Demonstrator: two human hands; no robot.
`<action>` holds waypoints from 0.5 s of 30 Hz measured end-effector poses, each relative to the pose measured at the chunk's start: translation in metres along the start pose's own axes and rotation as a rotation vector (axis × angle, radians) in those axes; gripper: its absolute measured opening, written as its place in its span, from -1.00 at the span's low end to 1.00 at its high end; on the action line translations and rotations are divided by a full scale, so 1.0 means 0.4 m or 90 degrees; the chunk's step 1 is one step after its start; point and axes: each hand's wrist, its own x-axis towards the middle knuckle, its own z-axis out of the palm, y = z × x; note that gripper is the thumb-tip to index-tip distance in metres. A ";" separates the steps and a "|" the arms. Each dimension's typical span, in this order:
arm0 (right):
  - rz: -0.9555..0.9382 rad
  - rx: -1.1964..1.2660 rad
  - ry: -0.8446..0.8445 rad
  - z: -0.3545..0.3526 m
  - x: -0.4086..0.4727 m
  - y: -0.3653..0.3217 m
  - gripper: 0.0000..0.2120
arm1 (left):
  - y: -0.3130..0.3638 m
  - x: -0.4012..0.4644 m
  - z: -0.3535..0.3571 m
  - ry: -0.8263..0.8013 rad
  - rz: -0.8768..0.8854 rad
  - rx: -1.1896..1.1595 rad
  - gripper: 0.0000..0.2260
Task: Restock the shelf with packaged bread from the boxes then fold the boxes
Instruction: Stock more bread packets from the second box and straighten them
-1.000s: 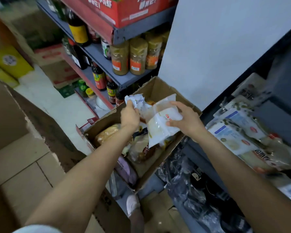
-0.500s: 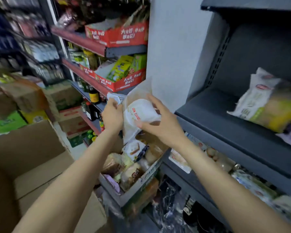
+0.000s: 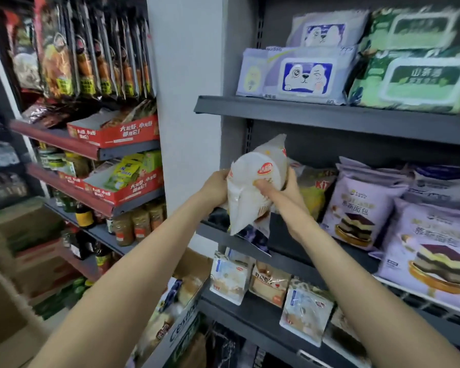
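Grey metal shelving (image 3: 329,120) fills the shop wall ahead of me, its boards stacked one above another beside a pale pillar (image 3: 186,102). My left hand (image 3: 215,185) curls round the left edge of a white bread packet (image 3: 252,192) with a red oval logo, and my right hand (image 3: 282,188) clasps its right side, thumb pressed on the front. Both grips are closed on that packet, which I hold tilted in the air at the left end of the middle shelf (image 3: 290,257), just above its front lip. A second, darker printed wrapper (image 3: 255,236) hangs beneath the packet; I cannot tell whether it is in my grip.

To the right on that same shelf stand lilac bags of layered cake bread (image 3: 361,208), with more of them nearer the front edge, and a yellow-and-red packet (image 3: 316,192) sits behind my right wrist. On the shelf below, small clear-wrapped bread packs (image 3: 230,278) stand upright in a row. The top shelf carries pale purple packs with a cartoon animal face (image 3: 306,75) and green packs (image 3: 420,81) next to them.

Low between my forearms, an open cardboard box (image 3: 186,325) holds more wrapped bread. On the left, another rack bears red display trays (image 3: 112,134), hanging snack bags (image 3: 91,49) and dark bottles (image 3: 84,215).
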 end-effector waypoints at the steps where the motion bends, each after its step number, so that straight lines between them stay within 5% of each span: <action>1: 0.008 -0.005 0.045 -0.023 0.002 -0.007 -0.31 | 0.006 0.009 0.017 -0.024 0.017 -0.005 -0.89; 6: 0.048 -0.152 0.142 -0.098 0.022 -0.011 -0.61 | 0.016 0.055 0.066 -0.009 0.077 0.050 -0.81; 9: 0.098 -0.212 0.165 -0.107 0.031 0.000 -0.18 | 0.034 0.056 0.084 0.039 0.110 0.101 -0.74; 12: 0.135 -0.101 0.053 -0.102 0.042 0.011 0.19 | 0.052 0.048 0.099 0.092 0.135 0.113 -0.82; 15: 0.126 -0.058 0.043 -0.110 0.041 0.019 0.05 | 0.053 0.041 0.108 0.107 0.146 0.095 -0.90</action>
